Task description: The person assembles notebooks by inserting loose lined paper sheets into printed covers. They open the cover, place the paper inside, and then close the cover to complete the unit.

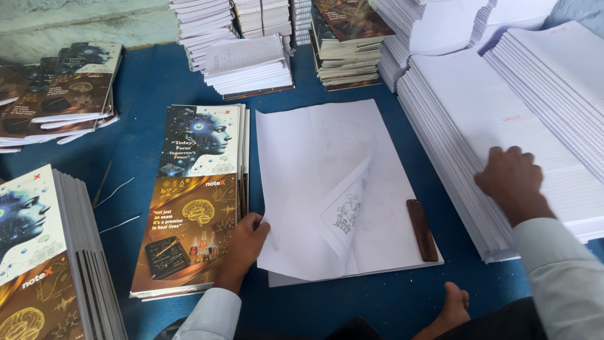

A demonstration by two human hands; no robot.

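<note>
My left hand [244, 242] rests at the lower right corner of a stack of printed notebook covers [192, 208] and pinches the left edge of a large white sheet [327, 182], whose corner curls up from a thin pile of white sheets. My right hand [513, 182] lies flat, fingers spread, on a tall stack of ruled white paper [478, 126] at the right. A small dark brown wooden stick [421, 230] lies on the white sheets between my hands.
Another stack of covers [44, 264] stands at the lower left, with more covers [63, 88] at the far left. Piles of bound notebooks [248, 63] and covered ones [346, 44] line the back. Everything sits on a blue surface [145, 94]. My bare foot [450, 308] shows at the bottom.
</note>
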